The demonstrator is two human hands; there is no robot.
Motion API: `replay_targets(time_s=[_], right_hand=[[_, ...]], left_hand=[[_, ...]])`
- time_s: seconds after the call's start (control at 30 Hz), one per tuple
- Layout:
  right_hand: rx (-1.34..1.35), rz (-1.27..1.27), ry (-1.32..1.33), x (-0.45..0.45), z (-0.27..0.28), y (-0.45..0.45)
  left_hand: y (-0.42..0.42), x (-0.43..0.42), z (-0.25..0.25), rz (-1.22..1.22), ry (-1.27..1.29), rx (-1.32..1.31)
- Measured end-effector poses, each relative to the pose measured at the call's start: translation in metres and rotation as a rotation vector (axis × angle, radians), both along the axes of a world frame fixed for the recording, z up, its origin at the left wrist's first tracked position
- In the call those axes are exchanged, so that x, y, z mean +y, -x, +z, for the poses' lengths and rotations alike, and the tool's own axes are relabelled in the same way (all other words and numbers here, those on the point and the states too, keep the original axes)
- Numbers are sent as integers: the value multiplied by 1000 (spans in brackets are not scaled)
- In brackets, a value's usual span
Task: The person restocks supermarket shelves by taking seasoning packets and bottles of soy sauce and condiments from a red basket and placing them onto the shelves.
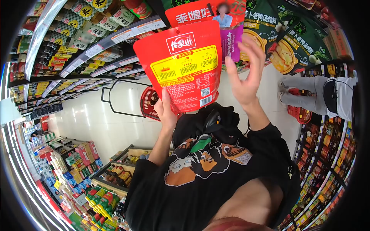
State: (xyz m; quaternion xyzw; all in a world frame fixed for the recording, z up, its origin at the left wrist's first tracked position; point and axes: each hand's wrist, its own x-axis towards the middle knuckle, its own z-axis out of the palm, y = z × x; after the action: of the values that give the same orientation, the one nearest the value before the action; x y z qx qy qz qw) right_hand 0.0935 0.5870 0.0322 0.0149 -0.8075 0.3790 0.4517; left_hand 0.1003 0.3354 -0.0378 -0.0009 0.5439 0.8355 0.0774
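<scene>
A large red pouch (pixel 181 67) with a yellow printed panel is tilted upright in front of my chest. My left hand (pixel 165 109) grips its lower left edge, thumb on the printed face and the other fingers hidden behind. To the right of the pouch, my right hand (pixel 246 71) is raised with its fingers apart and nothing in them. Just beyond its fingertips is a red and purple packet (pixel 231 30). Dark green soup seasoning packets (pixel 296 42) stand beside that packet.
Shelves of bottles (pixel 81 29) run along the upper left. A red basket (pixel 149 102) with a black handle is on the floor. At the right stands another person (pixel 320 90) near a red basket (pixel 298 114). Jars (pixel 327 154) line the right-hand shelves.
</scene>
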Motion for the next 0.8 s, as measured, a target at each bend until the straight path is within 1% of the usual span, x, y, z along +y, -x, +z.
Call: replay_targets(time_s=[0.07,0.1,0.13,0.2,0.27,0.3,0.33,0.4,0.47,0.5,0.53,0.57,0.6,0.67,0.7,0.73,0.77,0.8], right_hand=[[56,128,-26,-7,1,-13],[11,263,51,-10,1,-19],[11,264,51,-14,3,-26],[-232,501,109,-21,12,-43],[-402,519,161,-35,31,-54],[-488,615,191,-34,25,-59],[-613,697,401,-39,18,-67],[-534,731,596,-46,18,-75],[-539,652,721,-42,1,-74],[-527,607,898,-41,7,-71],[-479,458,903,-32,5,-65],[-424,394,943,-24,11,-60],[-432,347,954,-15,9,-58],[-308,262,939,-1,1,-49],[-250,226,973,3,0,-42],[-189,186,1007,7,-1,-36],[-180,172,1009,10,-3,-31],[-112,130,1035,14,-6,-27]], left_hand=[[-12,1,-7,118,313,199],[-18,3,3,57,451,290],[-25,8,0,59,451,290],[-36,21,-9,79,345,309],[-31,31,25,-122,581,647],[-30,36,25,-228,801,759],[-26,39,27,-180,882,1088],[-43,53,42,-270,1073,948],[-48,61,54,-282,1095,954],[-47,63,51,-372,1093,1009],[-47,64,62,-394,1057,1000],[-44,63,60,-425,1004,983],[-38,61,58,-455,949,968],[-23,56,45,-145,853,993],[-9,54,49,-16,907,1037],[3,56,49,113,895,1003],[14,60,53,103,737,840],[26,63,62,70,700,793]])
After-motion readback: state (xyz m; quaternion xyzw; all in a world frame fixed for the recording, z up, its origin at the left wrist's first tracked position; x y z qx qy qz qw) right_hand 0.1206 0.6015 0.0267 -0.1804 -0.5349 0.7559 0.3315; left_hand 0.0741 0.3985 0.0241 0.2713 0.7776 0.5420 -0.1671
